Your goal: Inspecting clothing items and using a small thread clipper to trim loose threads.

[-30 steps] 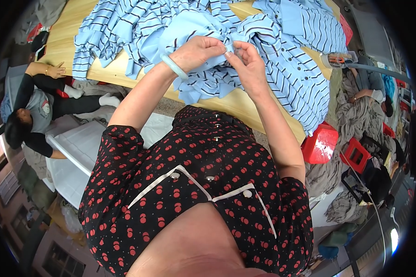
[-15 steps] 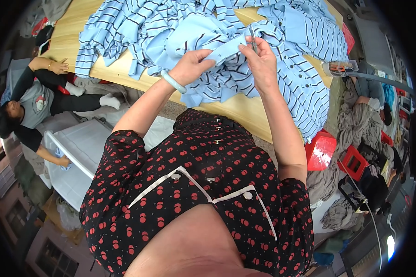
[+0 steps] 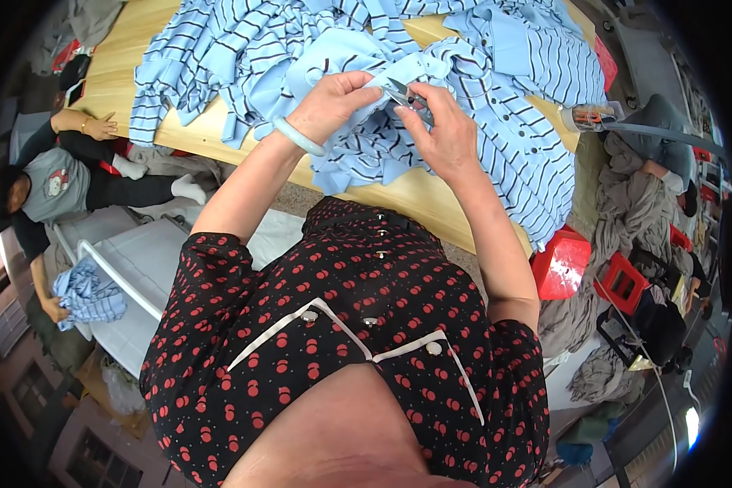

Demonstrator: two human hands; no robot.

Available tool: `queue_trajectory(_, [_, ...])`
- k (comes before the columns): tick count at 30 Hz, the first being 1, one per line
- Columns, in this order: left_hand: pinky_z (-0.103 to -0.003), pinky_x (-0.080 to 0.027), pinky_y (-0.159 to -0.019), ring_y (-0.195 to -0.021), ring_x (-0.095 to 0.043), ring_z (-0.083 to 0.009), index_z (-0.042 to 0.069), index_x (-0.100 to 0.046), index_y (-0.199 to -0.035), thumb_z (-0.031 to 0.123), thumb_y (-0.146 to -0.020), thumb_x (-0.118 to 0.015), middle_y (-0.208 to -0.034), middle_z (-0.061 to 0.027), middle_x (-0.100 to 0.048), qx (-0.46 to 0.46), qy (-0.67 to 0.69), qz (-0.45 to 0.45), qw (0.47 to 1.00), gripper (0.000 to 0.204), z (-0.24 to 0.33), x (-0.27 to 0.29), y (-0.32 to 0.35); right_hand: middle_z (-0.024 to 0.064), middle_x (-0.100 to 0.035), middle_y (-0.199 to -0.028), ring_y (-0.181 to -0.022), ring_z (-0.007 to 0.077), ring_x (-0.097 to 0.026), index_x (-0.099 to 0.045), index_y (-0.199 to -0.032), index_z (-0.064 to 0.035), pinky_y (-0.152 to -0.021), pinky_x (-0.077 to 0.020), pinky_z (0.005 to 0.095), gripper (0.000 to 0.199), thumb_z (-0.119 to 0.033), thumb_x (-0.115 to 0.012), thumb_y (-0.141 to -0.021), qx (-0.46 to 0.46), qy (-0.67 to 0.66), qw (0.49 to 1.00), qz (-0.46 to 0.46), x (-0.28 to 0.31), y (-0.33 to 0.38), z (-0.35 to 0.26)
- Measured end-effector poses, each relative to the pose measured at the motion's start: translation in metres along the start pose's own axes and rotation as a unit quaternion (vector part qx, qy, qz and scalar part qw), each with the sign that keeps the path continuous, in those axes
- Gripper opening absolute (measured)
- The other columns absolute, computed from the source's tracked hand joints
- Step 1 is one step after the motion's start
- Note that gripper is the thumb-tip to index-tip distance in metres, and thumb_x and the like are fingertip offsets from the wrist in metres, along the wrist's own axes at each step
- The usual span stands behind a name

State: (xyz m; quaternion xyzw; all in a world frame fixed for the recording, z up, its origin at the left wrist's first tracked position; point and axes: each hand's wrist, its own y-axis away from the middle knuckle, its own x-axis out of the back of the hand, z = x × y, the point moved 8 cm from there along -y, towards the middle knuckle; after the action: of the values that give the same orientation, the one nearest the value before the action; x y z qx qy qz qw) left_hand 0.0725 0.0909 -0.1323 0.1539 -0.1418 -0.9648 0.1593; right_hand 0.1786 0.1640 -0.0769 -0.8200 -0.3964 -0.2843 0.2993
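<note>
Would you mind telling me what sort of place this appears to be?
Probably a garment workshop: striped blue shirts are heaped on a wooden table, the right hand holds small snips at one, and a seated co-worker handles more striped cloth.

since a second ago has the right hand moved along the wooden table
Cannot tell for certain, since the head camera shifted too. The right hand is at the pale blue striped shirts above the light wooden table's near edge, close to the left hand, as before.
</note>
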Motion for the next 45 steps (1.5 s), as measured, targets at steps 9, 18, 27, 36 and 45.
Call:
queue_trajectory(9, [-0.017,-0.039,-0.068,-0.072,-0.049,-0.0015,0.005,-0.058,-0.091,0.015,-0.081,-0.053,-0.081,0.0038,-0.058,0.0,-0.031,-0.009,0.999,0.015,-0.001,-0.003,0.001,0.0074,-0.06,-0.085,-0.066,0.0148,-0.058,-0.055,-0.092,-0.0049,-0.05,-0.0432,0.0249,0.023,-0.016,-0.062,-0.073,-0.008,-0.037,0.999,0.024,0.0,0.001,0.006])
queue_trajectory(18, [-0.017,-0.037,-0.063,-0.068,-0.044,-0.0014,0.004,-0.059,-0.088,0.017,-0.08,-0.052,-0.077,0.0046,-0.055,0.007,-0.041,-0.027,0.999,0.017,-0.004,-0.005,-0.004,0.0057,-0.059,-0.078,-0.064,0.0116,-0.056,-0.055,-0.091,-0.0042,-0.053,-0.0428,0.023,0.021,-0.014,-0.062,-0.074,0.001,-0.041,0.999,0.035,-0.002,0.002,0.005])
queue_trajectory(27, [-0.018,-0.036,-0.058,-0.063,-0.039,-0.0021,0.005,-0.052,-0.072,0.015,-0.077,-0.057,-0.067,0.0068,-0.045,-0.012,-0.032,-0.059,0.998,0.013,0.001,-0.02,-0.006,0.0037,-0.056,-0.083,-0.077,0.0071,-0.05,-0.043,-0.105,-0.0005,-0.069,-0.0395,0.0196,0.035,-0.009,-0.06,-0.075,-0.211,-0.409,0.887,0.013,-0.033,-0.011,0.034])
queue_trajectory(36, [-0.018,-0.037,-0.06,-0.067,-0.045,-0.0032,-0.002,-0.057,-0.089,0.012,-0.078,-0.055,-0.075,0.0035,-0.053,-0.048,-0.114,-0.025,0.992,0.018,-0.015,0.001,0.004,0.0044,-0.057,-0.08,-0.075,0.0077,-0.05,-0.045,-0.098,-0.0006,-0.065,-0.0404,0.0207,0.033,-0.011,-0.062,-0.072,-0.223,-0.429,0.873,0.068,-0.023,-0.021,0.054])
queue_trajectory(45, [-0.017,-0.037,-0.06,-0.066,-0.045,-0.0008,0.002,-0.06,-0.088,0.017,-0.081,-0.053,-0.075,0.0051,-0.055,0.011,-0.06,0.02,0.998,0.018,0.002,0.011,0.004,0.0046,-0.057,-0.083,-0.071,0.0135,-0.055,-0.053,-0.091,-0.0055,-0.06,-0.0433,0.0231,0.024,-0.018,-0.063,-0.073,-0.02,-0.079,0.996,0.024,0.004,-0.011,0.01])
